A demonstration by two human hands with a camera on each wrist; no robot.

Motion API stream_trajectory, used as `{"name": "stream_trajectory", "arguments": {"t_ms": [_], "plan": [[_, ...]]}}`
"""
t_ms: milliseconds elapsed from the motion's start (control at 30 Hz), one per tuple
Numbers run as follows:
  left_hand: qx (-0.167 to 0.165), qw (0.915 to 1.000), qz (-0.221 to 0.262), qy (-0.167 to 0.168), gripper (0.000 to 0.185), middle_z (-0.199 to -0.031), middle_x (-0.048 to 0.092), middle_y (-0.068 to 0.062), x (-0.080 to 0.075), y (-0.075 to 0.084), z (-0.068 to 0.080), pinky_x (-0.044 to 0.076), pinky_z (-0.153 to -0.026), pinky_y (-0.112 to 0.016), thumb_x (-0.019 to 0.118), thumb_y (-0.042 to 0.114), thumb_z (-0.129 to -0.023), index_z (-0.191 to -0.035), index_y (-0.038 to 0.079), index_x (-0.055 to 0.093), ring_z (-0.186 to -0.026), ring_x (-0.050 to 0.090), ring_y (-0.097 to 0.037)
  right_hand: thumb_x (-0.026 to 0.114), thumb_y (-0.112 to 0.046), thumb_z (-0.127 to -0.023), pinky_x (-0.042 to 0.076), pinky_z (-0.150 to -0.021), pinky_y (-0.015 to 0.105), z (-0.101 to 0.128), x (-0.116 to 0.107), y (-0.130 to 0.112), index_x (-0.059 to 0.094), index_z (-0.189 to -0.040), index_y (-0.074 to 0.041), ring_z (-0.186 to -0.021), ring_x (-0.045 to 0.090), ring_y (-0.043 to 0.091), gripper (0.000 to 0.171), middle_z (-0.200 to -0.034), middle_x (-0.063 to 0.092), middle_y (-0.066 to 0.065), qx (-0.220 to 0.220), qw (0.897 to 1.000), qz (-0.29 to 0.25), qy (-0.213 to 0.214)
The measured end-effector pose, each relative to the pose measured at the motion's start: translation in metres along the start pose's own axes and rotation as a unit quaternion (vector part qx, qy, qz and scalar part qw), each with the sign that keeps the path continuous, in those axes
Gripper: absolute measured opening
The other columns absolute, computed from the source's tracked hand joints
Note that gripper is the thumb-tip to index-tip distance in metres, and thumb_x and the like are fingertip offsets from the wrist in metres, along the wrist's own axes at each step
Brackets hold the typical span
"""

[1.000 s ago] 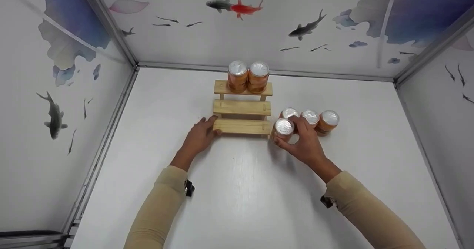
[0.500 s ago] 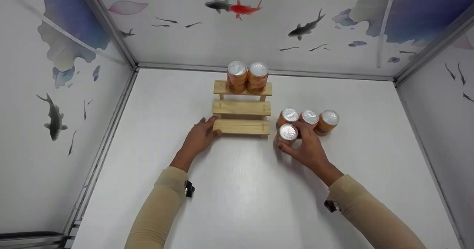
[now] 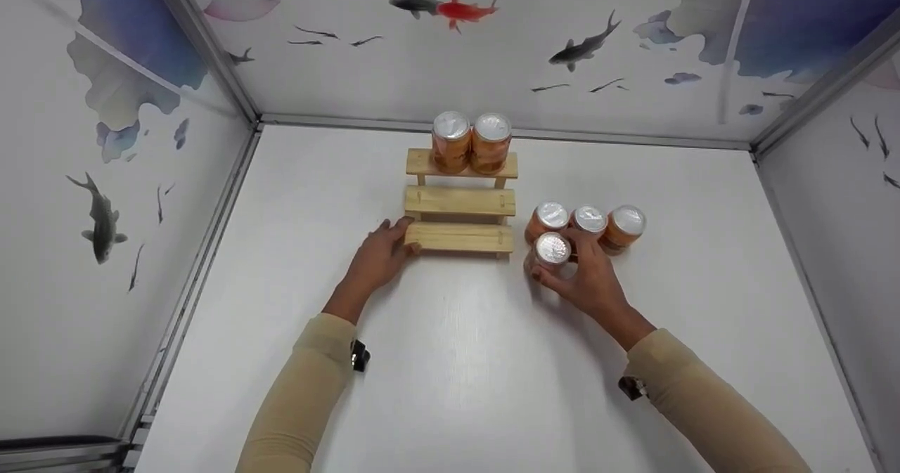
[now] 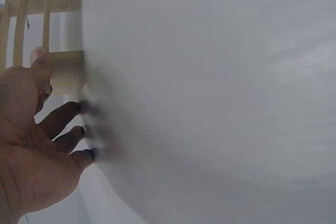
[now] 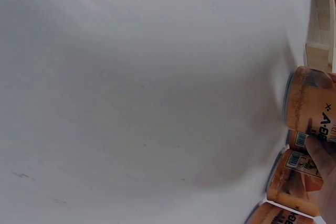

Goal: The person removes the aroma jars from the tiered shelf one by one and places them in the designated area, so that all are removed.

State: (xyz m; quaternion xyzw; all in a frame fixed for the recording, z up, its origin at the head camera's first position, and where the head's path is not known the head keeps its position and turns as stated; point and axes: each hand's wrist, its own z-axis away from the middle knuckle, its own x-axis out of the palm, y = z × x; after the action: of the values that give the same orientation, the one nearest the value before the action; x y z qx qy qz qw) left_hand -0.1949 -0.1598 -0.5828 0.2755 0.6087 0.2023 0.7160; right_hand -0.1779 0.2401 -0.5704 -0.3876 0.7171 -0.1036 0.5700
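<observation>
A three-step wooden display rack (image 3: 460, 201) stands on the white table. At the left end of its lowest step, my left hand (image 3: 380, 255) pinches the board between thumb and forefinger; the left wrist view shows the other fingers of this hand (image 4: 37, 150) spread near the table. My right hand (image 3: 592, 276) grips an orange can (image 3: 553, 248) with a silvery lid, thumb in front and fingers behind. This upright can (image 5: 310, 100) has dark lettering, and its base is close to the table. It stands right of the rack, in front of the other cans.
Two matching cans (image 3: 451, 143) sit side by side on the rack's top step. Three more, including the rightmost can (image 3: 624, 228), stand in a row behind my right hand. Printed wall panels (image 3: 457, 72) with metal edges enclose the table (image 3: 457, 367) at the back and sides.
My right hand has drawn the gripped can rightward and slightly toward me, away from the rack's lower right end. The left hand keeps its place on the rack.
</observation>
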Motion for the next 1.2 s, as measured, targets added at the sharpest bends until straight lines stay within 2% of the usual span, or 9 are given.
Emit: {"name": "stream_trajectory", "arguments": {"t_ms": [367, 800, 1033, 1200], "plan": [[0.009, 0.9999, 0.003, 0.006, 0.059, -0.156, 0.049, -0.011, 0.001, 0.0, -0.001, 0.023, -0.126, -0.059, 0.059, 0.048, -0.1, -0.153, 0.027, 0.044, -0.153, 0.032, -0.038, 0.089, -0.034, -0.078, 0.06, -0.087, 0.04, 0.0, -0.002, 0.0, 0.046, -0.139, -0.009, -0.119, 0.059, 0.021, 0.079, -0.131, 0.054, 0.009, 0.011, 1.0, 0.011, -0.014], [0.005, 1.0, 0.004, 0.004, 0.059, -0.157, 0.048, -0.008, -0.003, 0.003, -0.002, 0.023, -0.124, -0.063, 0.06, 0.051, -0.098, -0.151, 0.029, 0.046, -0.153, 0.031, -0.038, 0.089, -0.032, -0.078, 0.06, -0.089, 0.044, -0.002, -0.005, -0.001, 0.043, -0.142, -0.008, -0.121, 0.059, 0.024, 0.082, -0.133, 0.052, 0.011, -0.019, 0.999, 0.023, -0.014], [-0.002, 1.0, 0.004, 0.0, 0.061, -0.158, 0.048, -0.009, -0.003, 0.003, -0.001, 0.022, -0.125, -0.061, 0.058, 0.053, -0.098, -0.152, 0.028, 0.045, -0.154, 0.031, -0.037, 0.087, -0.038, -0.079, 0.058, -0.092, 0.045, -0.004, -0.009, -0.004, 0.042, -0.143, -0.008, -0.12, 0.059, 0.023, 0.084, -0.132, 0.054, 0.011, -0.033, 0.998, 0.048, -0.018], [-0.004, 1.0, 0.002, 0.0, 0.061, -0.157, 0.047, -0.01, -0.001, 0.003, 0.0, 0.022, -0.125, -0.06, 0.058, 0.052, -0.098, -0.152, 0.027, 0.045, -0.153, 0.031, -0.037, 0.084, -0.046, -0.082, 0.053, -0.103, 0.05, -0.008, -0.016, -0.008, 0.044, -0.144, -0.007, -0.125, 0.059, 0.027, 0.084, -0.132, 0.055, 0.012, -0.03, 0.997, 0.074, -0.017]]}}
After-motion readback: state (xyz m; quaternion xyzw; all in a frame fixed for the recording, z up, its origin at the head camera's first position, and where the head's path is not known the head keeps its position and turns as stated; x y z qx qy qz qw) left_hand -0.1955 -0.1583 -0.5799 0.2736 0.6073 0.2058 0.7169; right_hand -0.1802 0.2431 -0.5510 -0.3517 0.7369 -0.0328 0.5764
